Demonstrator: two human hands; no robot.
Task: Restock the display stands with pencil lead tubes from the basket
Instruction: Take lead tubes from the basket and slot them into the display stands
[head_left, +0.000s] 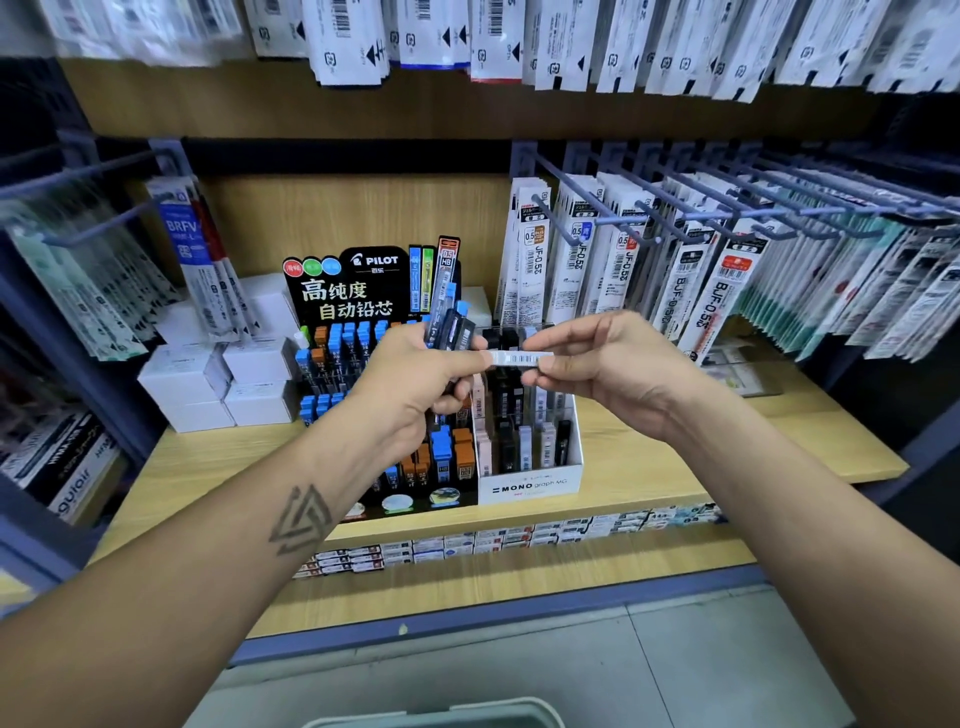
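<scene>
Right now both hands are up in front of the shelf (675, 467), close together over the two stands. The left hand (415, 384) is curled round a bundle of lead tubes (451, 327), blue-capped and dark, standing roughly upright out of the fist. The right hand (608, 369) pinches one pale tube (519, 358) with a barcode between thumb and fingertips; its long axis lies level, running left to right between the hands, and its left end touches the left thumb. Directly below it sits the white stand (530, 486), whose slots hold tubes upright; the black stand (343, 291) is just to the left. So the pale tube likely needs turning on end before it can drop in, and the right hand is nearer. A pale basket rim (467, 714) shows at the bottom edge
</scene>
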